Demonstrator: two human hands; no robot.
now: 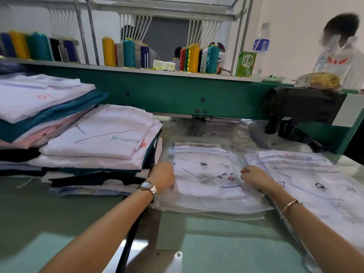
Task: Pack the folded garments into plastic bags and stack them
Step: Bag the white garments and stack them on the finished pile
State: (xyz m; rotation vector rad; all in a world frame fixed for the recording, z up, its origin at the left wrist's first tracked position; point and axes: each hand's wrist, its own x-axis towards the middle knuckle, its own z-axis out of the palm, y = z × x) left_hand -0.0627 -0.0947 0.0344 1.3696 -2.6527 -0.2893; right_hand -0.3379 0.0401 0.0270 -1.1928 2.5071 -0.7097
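Note:
A white folded garment inside a clear printed plastic bag (pixel 206 174) lies on a stack of empty bags (pixel 212 210) in the middle of the table. My left hand (pixel 162 177) grips the bag's left edge with curled fingers. On the bag's right edge my right hand (pixel 254 177) does the same. To the right lies a bagged white garment (pixel 315 182). A pile of folded garments (pixel 102 138) in white, teal, pink and dark colours stands at the left.
A green machine beam (pixel 177 95) with a black motor (pixel 301 107) crosses just behind the bags. Thread cones (pixel 129 53), a green carton (pixel 246 64) and a water bottle (pixel 261 42) stand on the shelf above. A person (pixel 344 46) stands at the far right.

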